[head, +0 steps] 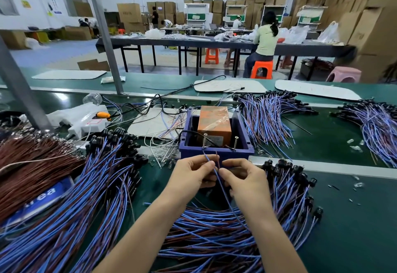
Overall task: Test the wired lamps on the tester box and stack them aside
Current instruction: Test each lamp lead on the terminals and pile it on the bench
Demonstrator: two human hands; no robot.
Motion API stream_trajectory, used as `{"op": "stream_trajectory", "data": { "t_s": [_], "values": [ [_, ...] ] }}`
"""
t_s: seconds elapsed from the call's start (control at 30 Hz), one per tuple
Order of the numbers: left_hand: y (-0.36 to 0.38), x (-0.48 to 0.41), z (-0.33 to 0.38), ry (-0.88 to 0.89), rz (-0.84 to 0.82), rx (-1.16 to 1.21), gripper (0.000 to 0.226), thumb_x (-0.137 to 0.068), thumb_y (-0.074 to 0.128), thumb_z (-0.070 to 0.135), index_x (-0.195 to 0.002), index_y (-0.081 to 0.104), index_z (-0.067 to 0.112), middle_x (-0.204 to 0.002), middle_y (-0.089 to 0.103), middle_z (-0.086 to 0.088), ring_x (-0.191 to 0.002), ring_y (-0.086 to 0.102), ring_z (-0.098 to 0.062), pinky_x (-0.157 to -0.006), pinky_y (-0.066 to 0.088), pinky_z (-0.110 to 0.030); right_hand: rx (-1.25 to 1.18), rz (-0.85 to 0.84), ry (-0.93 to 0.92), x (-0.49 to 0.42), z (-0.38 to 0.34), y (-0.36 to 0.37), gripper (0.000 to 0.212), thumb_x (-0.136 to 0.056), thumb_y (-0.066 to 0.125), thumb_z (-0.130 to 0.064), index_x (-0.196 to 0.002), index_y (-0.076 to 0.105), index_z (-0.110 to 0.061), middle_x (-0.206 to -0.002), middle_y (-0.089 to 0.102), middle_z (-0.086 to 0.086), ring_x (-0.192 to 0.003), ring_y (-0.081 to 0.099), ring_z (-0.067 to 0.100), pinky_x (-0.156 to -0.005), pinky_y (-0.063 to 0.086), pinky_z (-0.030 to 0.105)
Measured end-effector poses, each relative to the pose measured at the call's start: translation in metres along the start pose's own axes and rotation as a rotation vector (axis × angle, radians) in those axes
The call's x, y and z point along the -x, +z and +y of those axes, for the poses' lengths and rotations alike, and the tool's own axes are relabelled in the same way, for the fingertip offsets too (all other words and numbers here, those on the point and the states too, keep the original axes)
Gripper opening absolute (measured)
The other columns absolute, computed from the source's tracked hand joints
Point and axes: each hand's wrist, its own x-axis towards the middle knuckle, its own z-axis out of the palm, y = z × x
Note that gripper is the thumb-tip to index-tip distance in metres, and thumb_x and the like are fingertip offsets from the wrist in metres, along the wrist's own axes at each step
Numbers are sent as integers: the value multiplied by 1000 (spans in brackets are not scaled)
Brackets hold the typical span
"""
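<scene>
Thin curved wire pair [209, 161] (blue, brown)

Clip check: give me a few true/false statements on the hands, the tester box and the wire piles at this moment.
1. The left hand and right hand both pinch wires in front of the tester box. True.
2. The orange unit lies outside the purple box. False: it sits inside it.
3. Two screws stand upright at the box's near side. True.
4. The wire pile under the hands is yellow. False: it is blue and brown.
</scene>
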Motion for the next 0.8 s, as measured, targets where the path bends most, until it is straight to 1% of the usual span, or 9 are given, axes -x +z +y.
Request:
{"op": "stream_trajectory", "data": {
  "t_s": [0.03, 0.1, 0.17, 0.23, 0.33, 0.47, 0.53, 0.63, 0.8],
  "values": [
    [-2, -3, 0, -8, 16, -7, 20, -95, 52, 6, -97, 70, 16, -66, 64, 5, -54, 58, -2, -62, 55, -18, -15, 24, 10, -1, 2, -1, 11, -82, 73, -13, -82, 70, -24, -68, 70, -2, -62, 63, 10, -55, 47, 23],
    [-6, -9, 0, -22, 37, -36, 20, -97, 51, 8, -100, 70, 14, -69, 60, 3, -52, 53, -3, -60, 53, -18, -37, 75, 18, -3, 4, -2, 13, -84, 71, -11, -79, 71, -23, -64, 68, -4, -57, 60, 8, -51, 46, 20],
    [-8, -14, -1, -36, 29, -85, 20, -97, 52, 11, -98, 71, 15, -71, 58, 3, -51, 50, -4, -60, 51, -18, -41, 124, 17, -4, 8, -4, 15, -86, 69, -11, -78, 70, -24, -66, 68, -3, -58, 60, 9, -46, 45, 16],
    [-8, -18, -3, -50, 30, -99, 19, -97, 52, 13, -96, 71, 16, -71, 57, 3, -49, 47, -3, -58, 50, -17, -51, 168, 26, -6, 11, -5, 17, -87, 69, -12, -77, 69, -26, -67, 68, -1, -59, 60, 11, -46, 45, 17],
    [-8, -24, -6, -79, 58, -96, 17, -97, 53, 13, -95, 70, 13, -68, 53, 3, -44, 43, -2, -52, 48, -15, -60, 217, 44, -8, 15, -5, 18, -87, 68, -11, -76, 69, -26, -65, 68, 0, -58, 60, 12, -49, 46, 23],
    [-11, -29, -8, -93, 70, -98, 18, -97, 52, 13, -90, 69, 9, -62, 52, 5, -42, 40, -2, -49, 46, -15, -101, 253, 53, -9, 19, -6, 16, -87, 68, -9, -77, 70, -23, -59, 66, -2, -53, 62, 10, -45, 44, 19],
    [-12, -30, -9, -97, 72, -83, 19, -97, 53, 13, -91, 69, 8, -59, 51, 7, -42, 40, -2, -48, 46, -15, -93, 235, 52, -10, 20, -6, 15, -87, 68, -10, -79, 70, -22, -60, 67, -1, -55, 63, 10, -48, 45, 21],
    [-14, -30, -10, -94, 54, -75, 22, -97, 52, 14, -90, 72, 13, -56, 50, 9, -44, 41, -3, -49, 45, -16, -70, 220, 45, -12, 20, -6, 14, -87, 68, -11, -80, 71, -23, -62, 68, 2, -58, 63, 13, -60, 48, 29],
    [-16, -30, -11, -101, 38, -102, 23, -98, 52, 17, -90, 74, 16, -59, 49, 6, -45, 41, -4, -48, 43, -17, -41, 230, 28, -14, 20, -6, 17, -86, 68, -12, -76, 70, -26, -62, 68, 0, -60, 64, 13, -66, 53, 30]
  ]
}}
